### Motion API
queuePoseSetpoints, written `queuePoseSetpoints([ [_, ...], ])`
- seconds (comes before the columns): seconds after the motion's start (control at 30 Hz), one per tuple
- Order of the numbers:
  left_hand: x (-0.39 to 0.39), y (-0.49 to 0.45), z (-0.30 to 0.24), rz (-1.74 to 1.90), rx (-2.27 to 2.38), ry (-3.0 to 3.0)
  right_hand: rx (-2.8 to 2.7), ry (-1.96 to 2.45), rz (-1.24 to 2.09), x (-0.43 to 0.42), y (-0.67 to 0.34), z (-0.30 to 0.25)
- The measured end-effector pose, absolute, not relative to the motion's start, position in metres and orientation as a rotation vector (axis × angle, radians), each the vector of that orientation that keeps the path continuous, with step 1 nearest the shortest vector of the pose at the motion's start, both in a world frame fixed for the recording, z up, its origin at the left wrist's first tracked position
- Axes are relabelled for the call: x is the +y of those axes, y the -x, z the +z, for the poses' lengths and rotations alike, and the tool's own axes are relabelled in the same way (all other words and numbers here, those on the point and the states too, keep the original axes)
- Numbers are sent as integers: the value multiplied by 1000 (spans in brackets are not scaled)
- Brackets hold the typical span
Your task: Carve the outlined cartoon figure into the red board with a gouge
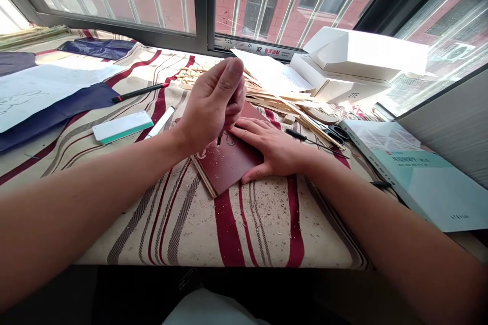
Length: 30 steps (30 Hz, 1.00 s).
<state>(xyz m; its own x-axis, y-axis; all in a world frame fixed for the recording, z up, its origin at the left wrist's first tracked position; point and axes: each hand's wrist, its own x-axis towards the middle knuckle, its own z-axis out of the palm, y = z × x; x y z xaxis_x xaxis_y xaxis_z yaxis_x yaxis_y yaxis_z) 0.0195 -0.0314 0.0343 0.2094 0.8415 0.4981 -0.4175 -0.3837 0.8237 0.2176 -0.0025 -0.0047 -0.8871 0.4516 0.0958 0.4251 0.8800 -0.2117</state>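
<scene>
A reddish-brown wooden board (232, 167) lies at an angle on the table, with pale carved lines and small shavings on its face. My left hand (215, 94) is a fist, thumb on top, around an upright carving tool (219, 140). Only the tool's dark lower end shows; its tip is at the board's surface beside the carved marks. Palm down, my right hand (267, 144) rests with fingers spread on the right part of the board. A curved dark line shows near its fingertips.
Shavings dot the striped cloth (263, 223). Left lie a green-white eraser-like block (122, 127), a black pen (141, 92) and a drawing sheet (49, 89). Right are a thin black-handled tool (296, 135), scissors (337, 134) and a book (423, 172). Wood strips and a white box (354, 86) stand behind.
</scene>
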Motion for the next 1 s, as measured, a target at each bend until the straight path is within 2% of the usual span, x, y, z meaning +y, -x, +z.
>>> queuePoseSetpoints([
  [1.0,-22,-38,38,1353,748,-1320,-2880,634,271,-1,-217,-6],
])
